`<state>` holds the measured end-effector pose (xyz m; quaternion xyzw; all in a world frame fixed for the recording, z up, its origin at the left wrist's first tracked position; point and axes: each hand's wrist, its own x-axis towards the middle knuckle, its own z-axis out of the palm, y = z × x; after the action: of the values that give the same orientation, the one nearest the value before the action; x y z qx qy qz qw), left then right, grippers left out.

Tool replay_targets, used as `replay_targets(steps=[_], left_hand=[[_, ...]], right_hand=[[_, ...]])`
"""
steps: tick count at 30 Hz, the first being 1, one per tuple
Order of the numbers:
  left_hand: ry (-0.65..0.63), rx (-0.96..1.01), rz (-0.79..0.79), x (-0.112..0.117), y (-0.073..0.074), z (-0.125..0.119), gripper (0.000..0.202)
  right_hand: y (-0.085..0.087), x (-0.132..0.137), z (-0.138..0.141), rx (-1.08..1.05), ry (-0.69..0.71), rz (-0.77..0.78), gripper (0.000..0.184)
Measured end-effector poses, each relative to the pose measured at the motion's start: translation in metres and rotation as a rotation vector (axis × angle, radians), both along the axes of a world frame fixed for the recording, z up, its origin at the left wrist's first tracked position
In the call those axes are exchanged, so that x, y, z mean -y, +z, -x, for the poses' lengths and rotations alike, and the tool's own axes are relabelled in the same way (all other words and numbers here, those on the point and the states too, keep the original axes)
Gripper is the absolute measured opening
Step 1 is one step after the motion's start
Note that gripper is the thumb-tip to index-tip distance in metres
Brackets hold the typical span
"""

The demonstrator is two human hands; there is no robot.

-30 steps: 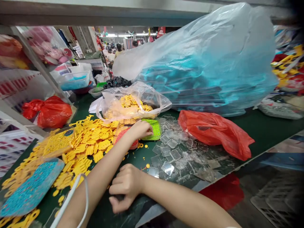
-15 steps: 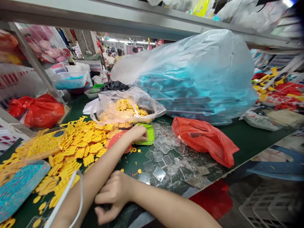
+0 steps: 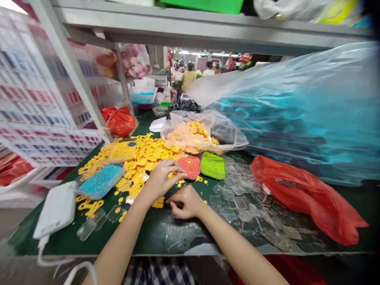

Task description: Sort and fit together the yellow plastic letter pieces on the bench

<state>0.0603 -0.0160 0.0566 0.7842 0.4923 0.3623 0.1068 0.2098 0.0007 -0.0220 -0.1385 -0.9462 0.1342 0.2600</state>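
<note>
My left hand point(image 3: 163, 178) is above the pile of flat yellow plastic pieces point(image 3: 145, 152). Its thumb and fingertips come together in a pinch at the near edge of a shallow tray of tiny coral-red bits point(image 3: 190, 166); anything between them is too small to make out. Beside that tray lies another filled with lime-green bits point(image 3: 213, 166). My right hand point(image 3: 187, 202) hovers low over the table with curled fingers, its fingertips close to a single yellow piece point(image 3: 158, 202). Whether those fingers hold something is hidden.
Clear plastic squares point(image 3: 237, 192) lie scattered on the right, beside a red plastic bag point(image 3: 305, 198). Behind stands a huge bag of blue parts point(image 3: 308, 118). Trays of blue bits point(image 3: 102, 180) and yellow bits point(image 3: 123, 151), plus a white power bank point(image 3: 57, 209), are left. A shelf beam point(image 3: 190, 25) crosses above.
My left hand has left the green tray and come back to the red tray's edge. My right hand has moved out from beneath my left forearm. The view has turned left.
</note>
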Motion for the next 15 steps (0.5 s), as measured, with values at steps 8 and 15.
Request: replay_targets(steps=[8,15], left_hand=[[0.051,-0.143,0.31,0.053,-0.059,0.061,0.019],[-0.02,-0.238,0.3,0.057,-0.059,0.061,0.013]], right_hand=[[0.001,-0.001,-0.005,-0.036,-0.038,0.122,0.03],[0.003,0.005,0.001,0.125,0.032,0.155,0.04]])
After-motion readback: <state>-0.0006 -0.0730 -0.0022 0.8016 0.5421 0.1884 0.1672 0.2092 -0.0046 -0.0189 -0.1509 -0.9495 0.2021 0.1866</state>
